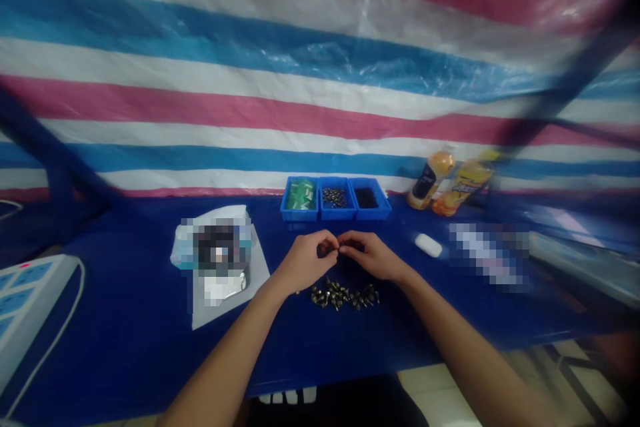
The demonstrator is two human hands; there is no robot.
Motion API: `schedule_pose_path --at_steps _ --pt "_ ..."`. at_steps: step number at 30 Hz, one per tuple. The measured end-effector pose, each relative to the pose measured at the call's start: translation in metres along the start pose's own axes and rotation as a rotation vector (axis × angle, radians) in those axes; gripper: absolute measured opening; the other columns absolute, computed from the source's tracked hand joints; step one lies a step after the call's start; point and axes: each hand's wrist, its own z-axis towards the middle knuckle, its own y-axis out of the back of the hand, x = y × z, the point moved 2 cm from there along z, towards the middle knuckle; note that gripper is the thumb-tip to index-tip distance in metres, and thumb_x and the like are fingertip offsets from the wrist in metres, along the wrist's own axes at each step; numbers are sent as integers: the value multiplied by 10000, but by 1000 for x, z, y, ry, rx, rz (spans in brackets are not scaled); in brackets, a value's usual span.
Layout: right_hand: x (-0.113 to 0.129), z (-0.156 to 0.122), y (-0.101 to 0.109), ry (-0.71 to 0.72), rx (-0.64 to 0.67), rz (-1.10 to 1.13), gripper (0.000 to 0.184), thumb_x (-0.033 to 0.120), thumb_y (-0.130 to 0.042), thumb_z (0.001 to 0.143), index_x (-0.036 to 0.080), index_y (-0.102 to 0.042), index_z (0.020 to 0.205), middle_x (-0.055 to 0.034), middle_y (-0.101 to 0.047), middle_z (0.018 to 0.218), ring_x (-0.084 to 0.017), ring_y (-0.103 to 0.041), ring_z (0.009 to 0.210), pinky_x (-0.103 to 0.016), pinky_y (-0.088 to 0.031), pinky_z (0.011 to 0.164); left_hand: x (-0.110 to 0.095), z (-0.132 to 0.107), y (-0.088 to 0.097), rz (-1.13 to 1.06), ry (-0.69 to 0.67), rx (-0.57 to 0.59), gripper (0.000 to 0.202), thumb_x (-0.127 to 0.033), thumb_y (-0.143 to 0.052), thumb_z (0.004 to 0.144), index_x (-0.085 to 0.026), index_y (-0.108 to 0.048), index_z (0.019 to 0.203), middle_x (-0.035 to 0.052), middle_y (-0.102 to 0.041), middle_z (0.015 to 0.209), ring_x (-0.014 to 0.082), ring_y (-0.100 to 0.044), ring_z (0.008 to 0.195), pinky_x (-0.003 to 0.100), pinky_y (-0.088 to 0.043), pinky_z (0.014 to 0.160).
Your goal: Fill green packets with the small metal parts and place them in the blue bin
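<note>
My left hand (311,255) and my right hand (369,253) meet fingertip to fingertip above the blue table. Both are closed in a pinch, and whatever sits between the fingers is too small to make out. Just below them on the table lies a loose pile of small brass-coloured metal parts (337,295). Beyond my hands stand three blue bins in a row. The left bin (300,215) holds green and clear pieces, the middle bin (336,214) small metal parts, and the right bin (371,214) small black pieces.
Two bottles with orange contents, one (425,183) beside another (463,187), stand at the back right. A white oval case (429,245) lies right of my hands. On the left are a white sheet (260,267) with packets and a power strip (43,310) with its cable.
</note>
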Motion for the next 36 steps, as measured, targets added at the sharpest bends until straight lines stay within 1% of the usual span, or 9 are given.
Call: schedule_pose_path --at_steps 3,11,17,20,23,26,30,34,36 --pt "1 0 1 6 -20 -35 224 364 -555 908 182 -671 966 -37 -703 920 -169 -609 807 -283 -464 738 2 1 -1 -27 -6 3 116 -218 -560 806 -202 -655 871 0 -693 835 153 -620 783 284 -458 757" --pt "4 -1 1 4 -17 -6 218 378 -526 924 184 -623 956 -14 -663 857 -146 -563 759 -262 -436 712 2 1 -1 -129 10 -3 115 -250 -555 838 -197 -632 904 10 -703 865 158 -648 816 287 -480 768" --pt "-3 0 1 -108 -28 19 372 451 -455 944 169 -567 728 26 -523 634 -111 -461 590 -239 -380 578 7 3 3 -90 61 -90 214 -357 -562 863 -208 -628 1001 9 -708 861 163 -644 785 298 -483 754" --pt "-10 4 4 -115 -217 183 328 486 -498 913 181 -590 992 32 -532 698 -106 -490 560 -242 -396 548 12 4 4 -89 88 -146 217 -369 -561 863 -207 -636 986 14 -704 866 166 -645 794 296 -482 759" --pt "-15 5 8 -132 -326 256 559 501 -560 873 233 -405 1338 36 -562 771 -100 -495 531 -239 -394 516 15 5 4 -75 96 -169 206 -369 -554 867 -213 -646 965 7 -699 845 165 -641 780 290 -473 737" --pt "-16 2 11 -151 -245 93 491 505 -556 879 204 -512 1265 33 -562 706 -111 -492 568 -244 -388 547 16 5 4 -56 102 -176 190 -363 -554 865 -222 -656 941 -1 -697 832 163 -640 774 284 -466 721" --pt "-6 -4 8 -56 75 -95 373 503 -607 856 194 -659 1058 -4 -619 778 -131 -535 671 -268 -403 642 16 5 4 -48 104 -186 173 -349 -559 858 -225 -662 920 -4 -696 827 165 -640 776 280 -465 717" --pt "9 -6 -2 56 243 -316 415 541 -689 783 244 -688 1074 -27 -659 884 -197 -564 859 -341 -365 797 17 5 4 -44 97 -188 169 -350 -562 858 -225 -660 915 -2 -700 840 165 -643 783 284 -474 732" --pt "13 -6 -7 83 289 -385 361 518 -671 813 269 -700 1073 -30 -669 897 -209 -555 898 -361 -327 826 18 5 4 -46 91 -191 168 -351 -564 858 -226 -658 919 -1 -702 847 164 -644 789 287 -479 745"
